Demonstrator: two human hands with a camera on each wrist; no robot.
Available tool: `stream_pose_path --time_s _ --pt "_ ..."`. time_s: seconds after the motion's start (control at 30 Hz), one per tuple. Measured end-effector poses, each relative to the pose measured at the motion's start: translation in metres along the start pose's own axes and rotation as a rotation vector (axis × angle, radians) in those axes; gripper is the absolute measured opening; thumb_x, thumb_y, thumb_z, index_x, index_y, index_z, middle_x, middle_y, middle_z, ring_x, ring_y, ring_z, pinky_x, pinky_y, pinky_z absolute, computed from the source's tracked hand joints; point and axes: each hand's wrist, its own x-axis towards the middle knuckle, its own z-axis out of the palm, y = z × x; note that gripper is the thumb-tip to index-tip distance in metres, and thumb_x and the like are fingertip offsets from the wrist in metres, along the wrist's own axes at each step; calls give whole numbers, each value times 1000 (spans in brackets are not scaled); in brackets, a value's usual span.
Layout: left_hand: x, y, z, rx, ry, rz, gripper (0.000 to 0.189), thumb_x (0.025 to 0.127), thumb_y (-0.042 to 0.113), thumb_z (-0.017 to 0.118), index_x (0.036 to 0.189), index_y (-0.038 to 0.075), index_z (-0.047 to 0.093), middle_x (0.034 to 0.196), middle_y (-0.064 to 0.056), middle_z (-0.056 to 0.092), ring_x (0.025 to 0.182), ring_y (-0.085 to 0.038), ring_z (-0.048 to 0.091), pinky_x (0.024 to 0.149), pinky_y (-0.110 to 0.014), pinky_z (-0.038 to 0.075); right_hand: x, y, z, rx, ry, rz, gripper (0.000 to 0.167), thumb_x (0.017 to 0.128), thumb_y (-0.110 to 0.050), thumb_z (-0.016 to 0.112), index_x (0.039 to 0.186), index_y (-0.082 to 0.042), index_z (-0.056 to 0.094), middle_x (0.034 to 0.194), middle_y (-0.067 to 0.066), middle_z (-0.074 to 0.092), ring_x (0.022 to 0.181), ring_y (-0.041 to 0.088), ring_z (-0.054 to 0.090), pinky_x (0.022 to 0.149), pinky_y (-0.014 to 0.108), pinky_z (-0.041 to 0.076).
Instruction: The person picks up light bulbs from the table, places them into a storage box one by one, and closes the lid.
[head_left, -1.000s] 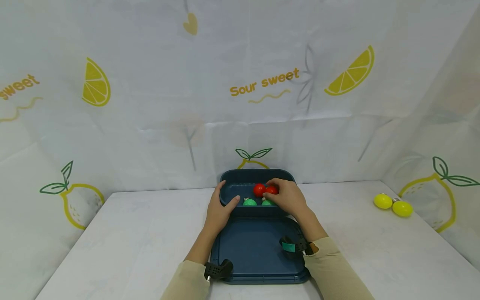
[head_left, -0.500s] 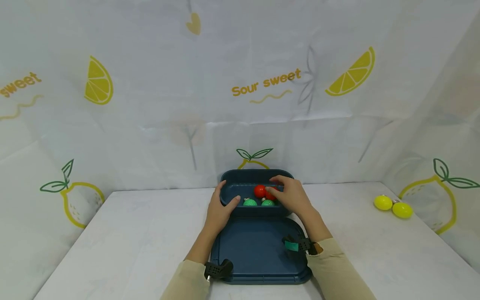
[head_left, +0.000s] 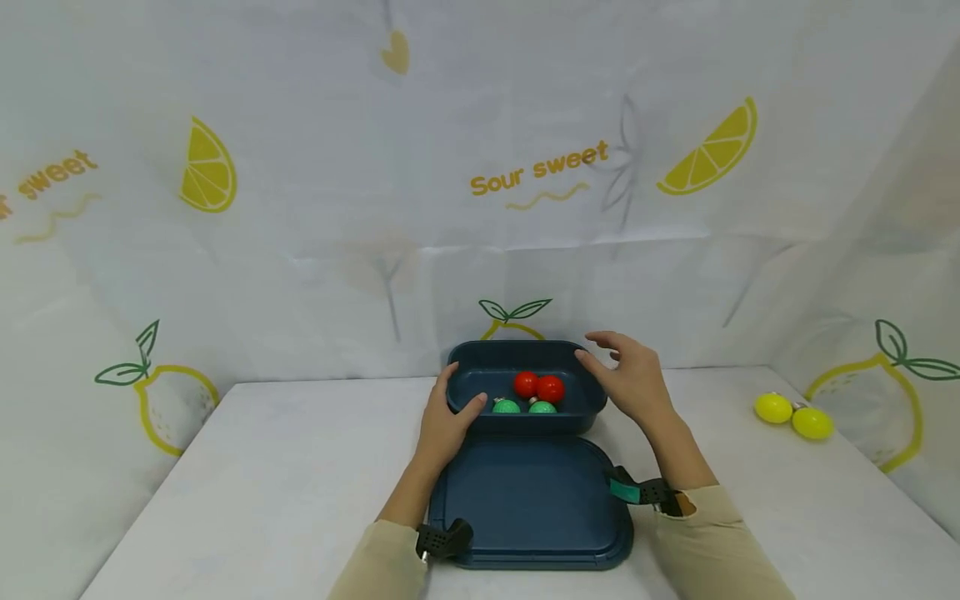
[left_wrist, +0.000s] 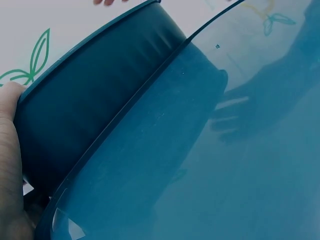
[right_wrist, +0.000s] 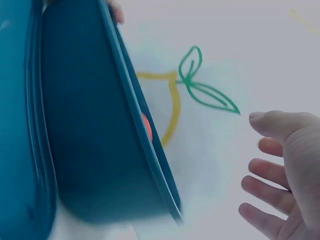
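A dark blue rectangular box (head_left: pixel 525 423) sits behind a dark blue lid (head_left: pixel 525 500) lying flat on the table. Inside it are two red balls (head_left: pixel 551 389) and two green bauble-like balls (head_left: pixel 506 406) with small caps. My left hand (head_left: pixel 442 421) holds the box's front left corner, thumb at the front wall and fingers along the left side. Part of that hand shows in the left wrist view, thumb (left_wrist: pixel 9 130) against the wall. My right hand (head_left: pixel 633 379) is raised beside the box's right end, fingers apart and holding nothing. A red ball (right_wrist: pixel 147 126) peeks over the rim in the right wrist view.
Two yellow balls (head_left: pixel 813 423) lie together at the right side of the white table (head_left: pixel 315 483). A white printed sheet (head_left: pixel 360 292) hangs close behind the box and along both sides.
My right hand has let go of a red ball, leaving it in the box beside the other, and has moved out to the right. My left hand stays on the box.
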Motion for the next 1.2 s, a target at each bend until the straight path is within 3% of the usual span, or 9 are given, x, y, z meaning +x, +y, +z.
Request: stream_pose_path --time_s 0.2,0.5,0.6,0.67,0.73,0.83,0.9,1.0,1.2 --pt "1 -1 2 2 7 2 79 92 49 68 157 22 35 164 -11 35 150 -35 35 119 -62 30 -9 19 -32 -78 136 -93 38 91 -19 75 124 1 68 126 26 68 114 46 65 90 63 54" --pt "-1 -2 2 -5 3 -2 78 92 49 68 157 25 35 165 -10 34 151 -34 33 120 -62 28 -32 48 -75 -172 238 -84 41 87 -18 79 122 1 68 131 26 65 121 48 59 93 65 50" --pt "-1 -2 3 -4 -3 -1 78 92 49 68 158 24 34 165 -9 33 152 -34 33 120 -62 28 -39 61 -84 -181 301 -78 41 85 -15 81 121 1 69 129 26 66 120 47 60 107 31 50" --pt "-1 -2 3 -9 1 3 77 92 48 68 157 24 34 165 -10 33 152 -35 33 120 -63 28 -42 72 -88 -177 355 -69 40 85 -13 81 120 2 70 126 26 68 116 47 62 103 7 39" --pt "0 -2 2 -9 5 5 77 92 48 68 157 24 35 165 -10 34 151 -35 33 120 -63 28 -44 82 -91 -172 406 -52 39 84 -12 81 119 2 70 123 25 69 114 47 62 94 -6 24" --pt "2 -3 1 -2 0 9 77 92 48 68 157 23 35 165 -10 34 151 -35 33 120 -63 28 -45 94 -92 -167 456 -9 38 85 -12 80 118 2 71 121 25 70 113 47 62 100 6 36" --pt "3 -3 1 4 -5 9 78 92 49 68 157 23 34 165 -10 34 152 -35 33 120 -63 28 -47 101 -92 -186 453 24 38 85 -14 79 119 1 71 123 26 69 115 48 60 106 27 45" --pt "3 -3 0 -2 1 10 78 92 49 68 158 23 34 165 -10 34 152 -35 33 120 -63 28 -51 113 -88 -212 410 72 40 86 -16 77 120 3 69 127 28 66 120 50 56 102 59 45" --pt "2 -2 0 -3 -2 8 78 92 48 68 158 23 34 165 -10 34 151 -35 34 120 -63 28 -63 137 -85 -274 350 195 46 88 -18 74 127 5 64 135 29 61 128 51 50 107 63 39"
